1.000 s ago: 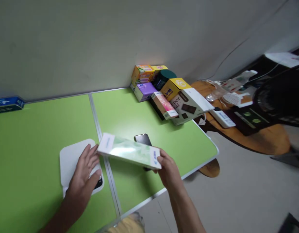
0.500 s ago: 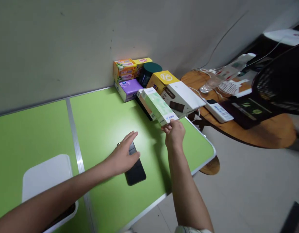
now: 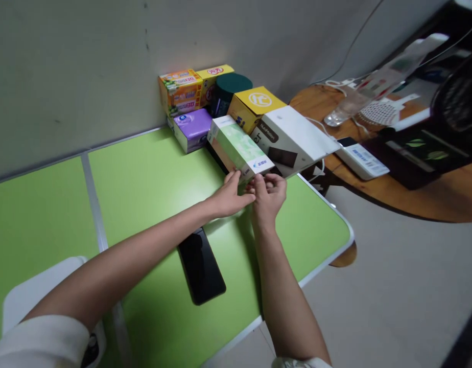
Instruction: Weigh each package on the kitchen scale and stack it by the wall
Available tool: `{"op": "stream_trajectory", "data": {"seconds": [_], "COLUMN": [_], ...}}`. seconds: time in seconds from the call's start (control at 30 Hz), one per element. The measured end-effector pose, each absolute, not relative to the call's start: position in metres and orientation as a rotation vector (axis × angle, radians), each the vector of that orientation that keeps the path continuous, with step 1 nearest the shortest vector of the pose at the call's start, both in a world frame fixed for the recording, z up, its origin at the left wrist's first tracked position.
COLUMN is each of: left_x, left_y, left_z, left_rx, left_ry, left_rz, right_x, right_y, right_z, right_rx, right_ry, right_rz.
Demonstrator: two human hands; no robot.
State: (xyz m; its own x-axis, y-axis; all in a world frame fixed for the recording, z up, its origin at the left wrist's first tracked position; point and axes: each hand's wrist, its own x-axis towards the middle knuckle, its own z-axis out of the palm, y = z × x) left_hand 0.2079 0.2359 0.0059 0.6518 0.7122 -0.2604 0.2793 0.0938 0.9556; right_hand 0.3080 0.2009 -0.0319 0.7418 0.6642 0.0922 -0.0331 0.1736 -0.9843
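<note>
A green-and-white carton (image 3: 241,145) lies lengthwise, its near end toward me, over a dark and orange-sided item that it partly hides. At the carton's near left corner, my left hand (image 3: 230,198) touches with its fingertips, the thumb stretched apart toward the other hand. My right hand (image 3: 269,199) is at the near end with curled fingers; whether anything is in them is hidden. A black phone (image 3: 201,268) rests face up on the green table (image 3: 151,184), below my left forearm.
Behind are a purple tissue pack (image 3: 193,128), orange boxes (image 3: 180,92), a dark green tub (image 3: 232,84), a yellow box (image 3: 259,99) and a white NutriMotion box (image 3: 301,135). A white container (image 3: 32,286) is at left. A wooden table (image 3: 389,202) with a bottle (image 3: 358,99) stands right.
My left hand has moved from over the phone to the carton. The carton's near end has come down, and my right hand's fingers have shifted along that end. The view has shifted.
</note>
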Motion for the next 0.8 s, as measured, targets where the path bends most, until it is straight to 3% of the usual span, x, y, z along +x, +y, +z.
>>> {"op": "stream_trajectory", "data": {"seconds": [0.33,0.6,0.67,0.8], "left_x": [0.202,0.11,0.081,0.029], "left_y": [0.235,0.207,0.199,0.181], "left_z": [0.001,0.022,0.033,0.058], "left_rx": [1.471,1.455,1.465,1.546], "left_ry": [0.874,0.847,0.863,0.927], "left_rz": [0.489,0.341,0.38,0.537], "right_x": [0.307,0.293,0.279,0.235], "right_y": [0.198,0.18,0.171,0.147], "right_z": [-0.033,-0.02,-0.012,0.02], "right_rx": [-1.323,-1.321,-1.313,-1.221], "right_ry": [-0.67,-0.777,-0.854,-1.356], "right_rz": [0.56,0.526,0.655,1.225]}}
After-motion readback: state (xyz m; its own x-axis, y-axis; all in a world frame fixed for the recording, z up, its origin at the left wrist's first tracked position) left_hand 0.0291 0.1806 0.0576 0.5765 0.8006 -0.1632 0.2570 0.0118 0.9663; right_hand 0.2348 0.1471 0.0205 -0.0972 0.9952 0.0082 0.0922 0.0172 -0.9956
